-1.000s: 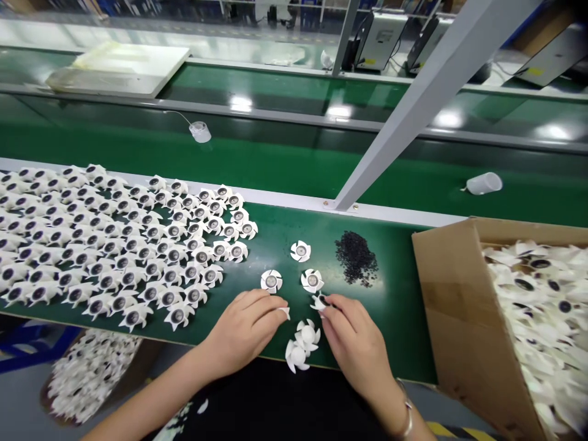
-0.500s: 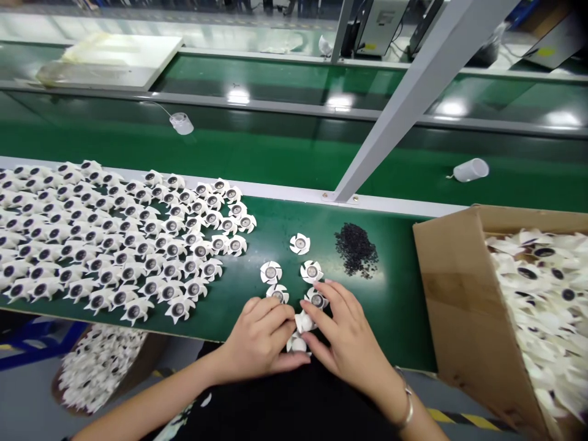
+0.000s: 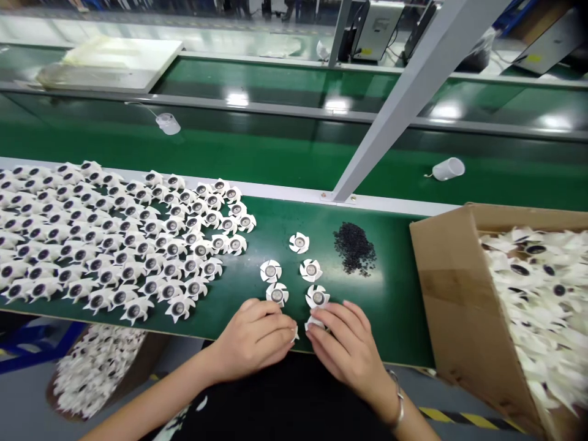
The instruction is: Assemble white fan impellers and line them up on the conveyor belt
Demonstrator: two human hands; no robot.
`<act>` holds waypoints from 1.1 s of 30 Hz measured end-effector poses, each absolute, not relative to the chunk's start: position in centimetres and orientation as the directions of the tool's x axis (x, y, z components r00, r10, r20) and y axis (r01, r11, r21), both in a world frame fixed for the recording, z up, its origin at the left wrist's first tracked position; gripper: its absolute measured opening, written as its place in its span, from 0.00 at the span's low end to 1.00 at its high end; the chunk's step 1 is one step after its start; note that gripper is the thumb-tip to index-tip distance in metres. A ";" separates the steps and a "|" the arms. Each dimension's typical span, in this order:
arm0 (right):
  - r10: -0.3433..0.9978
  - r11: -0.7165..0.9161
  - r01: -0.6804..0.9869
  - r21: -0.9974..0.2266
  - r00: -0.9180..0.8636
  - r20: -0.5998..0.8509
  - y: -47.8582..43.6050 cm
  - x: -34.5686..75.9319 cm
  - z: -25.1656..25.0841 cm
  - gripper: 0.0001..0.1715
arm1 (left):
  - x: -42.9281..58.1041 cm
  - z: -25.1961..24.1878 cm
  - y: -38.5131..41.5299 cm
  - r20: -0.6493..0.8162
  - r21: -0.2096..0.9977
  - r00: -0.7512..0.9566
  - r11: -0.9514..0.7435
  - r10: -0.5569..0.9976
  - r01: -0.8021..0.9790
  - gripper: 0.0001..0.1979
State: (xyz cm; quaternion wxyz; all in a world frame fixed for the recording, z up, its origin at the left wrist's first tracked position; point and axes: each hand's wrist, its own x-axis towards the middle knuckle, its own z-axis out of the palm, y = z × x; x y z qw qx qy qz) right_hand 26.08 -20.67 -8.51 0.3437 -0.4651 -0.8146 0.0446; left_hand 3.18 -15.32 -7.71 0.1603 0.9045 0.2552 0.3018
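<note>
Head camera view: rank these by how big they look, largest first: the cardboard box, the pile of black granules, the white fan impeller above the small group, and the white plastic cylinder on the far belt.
1. Cardboard box
2. Pile of black granules
3. White fan impeller and white plastic cylinder: they look alike, and the cylinder is farther away, so I can't rank them.
</note>
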 end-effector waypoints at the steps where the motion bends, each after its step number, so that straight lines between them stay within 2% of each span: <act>1: 0.782 0.553 0.749 -0.364 -0.314 0.539 -21.1 26.2 -8.8 0.11 | 3.1 -7.6 -15.2 0.478 0.412 0.705 -0.843 0.524 0.347 0.08; 4: 0.794 0.515 0.788 -0.337 -0.291 0.534 -22.0 26.7 -9.2 0.15 | 2.7 -7.3 -15.0 0.502 0.343 0.739 -0.888 0.450 0.307 0.08; 10: 0.852 0.464 0.767 -0.444 -0.249 0.462 -22.2 26.8 -9.6 0.14 | 2.7 -7.2 -14.8 0.448 0.209 0.787 -0.905 0.425 0.371 0.11; 14: 0.858 0.428 0.766 -0.480 -0.178 0.481 -22.2 26.9 -9.5 0.13 | 3.5 -6.4 -13.8 0.467 0.211 0.762 -0.893 0.449 0.397 0.14; 19: 0.913 0.209 0.844 -0.494 0.012 0.408 -21.3 27.1 -9.4 0.12 | 5.5 -5.1 -10.2 0.408 0.198 0.678 -0.785 0.611 0.588 0.19; 22: 0.931 0.114 0.879 -0.462 0.068 0.359 -20.1 26.8 -9.4 0.10 | 6.8 -4.8 -7.9 0.314 0.193 0.664 -0.730 0.679 0.655 0.23; 25: 0.920 0.008 0.907 -0.421 0.158 0.359 -18.7 26.8 -8.8 0.14 | 7.5 -4.9 -6.6 0.202 0.209 0.659 -0.689 0.725 0.694 0.26; 30: 0.853 -0.105 0.839 -0.534 0.352 0.386 -13.5 29.9 -4.8 0.17 | 7.4 -5.7 -6.4 0.161 0.244 0.639 -0.658 0.752 0.712 0.28; 32: 0.857 -0.238 0.844 -0.481 0.415 0.305 -9.3 32.2 -3.0 0.16 | 7.2 -6.1 -6.6 0.168 0.253 0.632 -0.652 0.757 0.714 0.29; 33: 0.870 -0.333 0.843 -0.422 0.448 0.208 -6.8 33.4 -2.2 0.15 | 7.2 -6.3 -6.6 0.172 0.255 0.629 -0.651 0.758 0.715 0.30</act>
